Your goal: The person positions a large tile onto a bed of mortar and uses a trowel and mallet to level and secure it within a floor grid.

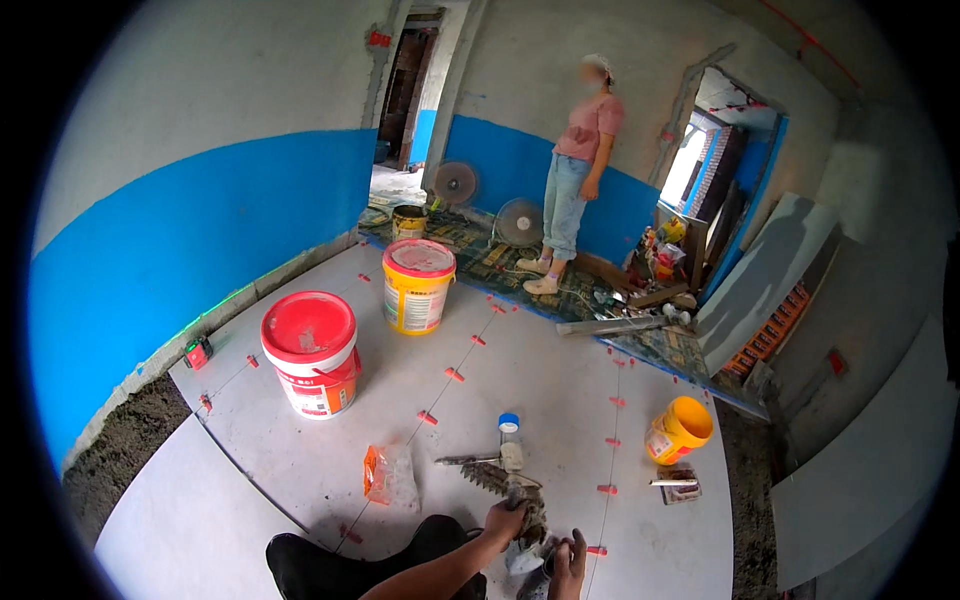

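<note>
Left hand: your left hand (503,520) clenches the handle of a grey notched metal trowel (497,480).
Right hand: your right hand (568,563), at four o'clock, grips a small dark object; I cannot tell what.
Nearby: clear plastic bottle with blue cap (511,441) at twelve o'clock; orange plastic bag (387,474) at ten.

A home that is being built or fixed up is shown here. Big pale tiles (540,380) have been laid on the floor, and small red clips (454,374) are set along the lines between them. Bare grey dirt (125,445) is seen where no tiles lie. The walls (200,215) are painted blue low down and left rough grey above. The doorways (405,85) are left with no doors. Paint buckets (312,352) are stood on the tiles. More big tiles (765,275) are leaned on the wall. Two fans (518,222) and scraps of wood (615,325) are left on the floor at the back.
</note>
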The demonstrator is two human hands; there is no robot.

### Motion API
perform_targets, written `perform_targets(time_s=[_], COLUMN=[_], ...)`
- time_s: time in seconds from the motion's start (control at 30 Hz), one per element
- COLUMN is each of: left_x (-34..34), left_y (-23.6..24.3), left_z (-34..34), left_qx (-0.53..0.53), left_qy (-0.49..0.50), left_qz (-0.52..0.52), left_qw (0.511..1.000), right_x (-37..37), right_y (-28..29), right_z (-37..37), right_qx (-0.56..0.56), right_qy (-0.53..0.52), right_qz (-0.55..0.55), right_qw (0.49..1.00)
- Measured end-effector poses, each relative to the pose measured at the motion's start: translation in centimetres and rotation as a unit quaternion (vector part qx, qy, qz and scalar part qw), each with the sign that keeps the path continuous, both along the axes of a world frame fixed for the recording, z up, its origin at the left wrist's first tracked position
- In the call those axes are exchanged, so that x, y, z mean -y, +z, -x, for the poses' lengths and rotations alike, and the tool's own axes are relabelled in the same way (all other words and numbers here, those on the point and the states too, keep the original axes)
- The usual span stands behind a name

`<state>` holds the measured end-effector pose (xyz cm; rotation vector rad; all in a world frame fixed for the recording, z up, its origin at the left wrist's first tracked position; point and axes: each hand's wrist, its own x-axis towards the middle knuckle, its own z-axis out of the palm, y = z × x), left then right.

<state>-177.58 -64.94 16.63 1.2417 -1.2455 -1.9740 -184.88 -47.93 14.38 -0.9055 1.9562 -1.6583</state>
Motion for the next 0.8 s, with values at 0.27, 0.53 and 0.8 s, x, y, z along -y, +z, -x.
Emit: perform_targets(time_s=[0.27, 0.53, 0.8], left_x=[-5.3, -3.0, 0.4], left_y=[-1.0, -4.3, -4.3], left_z=[0.1, -5.7, -9.3], left_qx=[-0.072, -0.135, -0.121], left_qy=[-0.152, -0.141, -0.004], left_qz=[0.018, 0.113, 0.107], left_qw=[0.986, 0.974, 0.987], right_x=[5.9, 14.6, 23.4], right_y=[-5.6, -1.7, -7.0], right_z=[0.4, -0.6, 5.7], right_qx=[-0.225, 0.125, 0.403], right_qy=[-0.080, -0.132, -0.032], right_qz=[-0.099, -0.021, 0.017], right_qw=[0.966, 0.983, 0.914])
